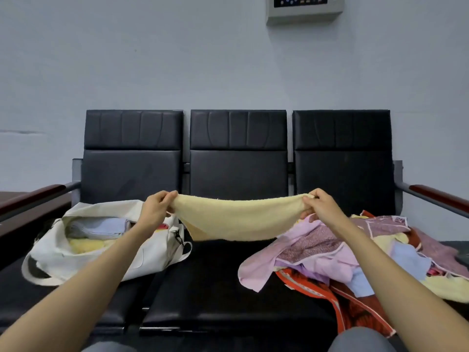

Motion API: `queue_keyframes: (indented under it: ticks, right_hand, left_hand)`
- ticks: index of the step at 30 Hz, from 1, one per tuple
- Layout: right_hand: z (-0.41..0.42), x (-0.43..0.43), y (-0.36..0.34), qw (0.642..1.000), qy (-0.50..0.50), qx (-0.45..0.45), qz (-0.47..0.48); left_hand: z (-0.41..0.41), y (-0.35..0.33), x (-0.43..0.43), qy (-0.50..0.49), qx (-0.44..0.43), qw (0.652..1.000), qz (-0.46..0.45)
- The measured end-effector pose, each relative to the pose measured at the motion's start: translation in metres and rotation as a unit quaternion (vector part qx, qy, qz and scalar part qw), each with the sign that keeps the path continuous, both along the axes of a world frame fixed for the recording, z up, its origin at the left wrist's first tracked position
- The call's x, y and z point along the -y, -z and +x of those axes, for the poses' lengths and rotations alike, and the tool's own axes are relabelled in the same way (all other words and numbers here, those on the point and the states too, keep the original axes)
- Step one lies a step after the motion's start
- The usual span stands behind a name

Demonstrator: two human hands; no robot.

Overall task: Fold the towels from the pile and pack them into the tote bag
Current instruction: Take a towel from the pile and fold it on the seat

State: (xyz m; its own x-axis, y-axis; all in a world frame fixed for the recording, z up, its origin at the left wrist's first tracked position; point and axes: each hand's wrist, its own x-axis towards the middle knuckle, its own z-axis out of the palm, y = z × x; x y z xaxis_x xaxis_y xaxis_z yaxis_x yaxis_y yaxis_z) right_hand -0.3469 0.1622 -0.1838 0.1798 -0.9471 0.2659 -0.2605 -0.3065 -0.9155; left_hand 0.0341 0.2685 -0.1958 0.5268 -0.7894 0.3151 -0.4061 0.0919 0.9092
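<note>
Mid-bench (215, 278), left hand (154, 209) and right hand (321, 207) pinch towel (236, 219), corners hidden.

A plain, evenly lit pale blue-grey wall (177, 59) fills the upper half. A grey metal control box (304, 11) is mounted high on it, its dark panel showing small lights. Against the wall stands a row of three black padded seats (238, 168) on a grey metal frame (398, 174), with a reddish-brown left armrest (33, 196) and right armrest (436, 195) at the ends
</note>
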Motion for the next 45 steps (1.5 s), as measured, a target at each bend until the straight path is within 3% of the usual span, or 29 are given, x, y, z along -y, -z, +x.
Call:
queue_keyframes:
  ticks: [5, 10, 14, 21, 27, 29, 32, 35, 41, 45]
  right_hand:
    - [-0.024, -0.013, 0.046, 0.978, -0.060, -0.178, 0.087]
    - [-0.035, -0.010, 0.093, 0.959, -0.115, -0.205, 0.158]
    - [-0.018, -0.005, 0.119, 0.970, -0.071, -0.187, 0.135]
    - [0.022, 0.044, 0.138, 0.989, 0.032, -0.125, 0.067]
    - [0.066, 0.108, 0.123, 0.989, 0.057, -0.138, 0.007]
    - [0.080, 0.122, 0.126, 0.985, 0.075, -0.157, 0.024]
    - [0.086, 0.127, 0.144, 0.961, 0.061, -0.250, 0.101]
    - [0.080, 0.111, 0.157, 0.933, 0.018, -0.350, 0.078]
    - [0.061, 0.087, 0.164, 0.914, -0.006, -0.405, 0.036]
    - [0.044, 0.073, 0.172, 0.905, -0.021, -0.423, 0.048]
  left_hand:
    - [-0.002, 0.066, -0.042, 0.066, 0.057, 0.987, 0.132]
    - [0.001, 0.113, -0.040, 0.126, -0.036, 0.960, 0.246]
    - [-0.013, 0.134, -0.020, 0.117, -0.095, 0.952, 0.265]
    - [-0.011, 0.158, 0.044, -0.016, -0.039, 0.977, 0.207]
    - [0.017, 0.156, 0.093, -0.087, -0.068, 0.982, 0.153]
    - [0.020, 0.157, 0.102, -0.098, -0.063, 0.980, 0.161]
    - [0.018, 0.168, 0.101, -0.029, -0.024, 0.975, 0.217]
    - [0.021, 0.184, 0.090, 0.021, 0.032, 0.958, 0.285]
    - [0.026, 0.187, 0.068, 0.037, -0.006, 0.918, 0.395]
    - [0.012, 0.193, 0.049, 0.036, -0.012, 0.925, 0.377]
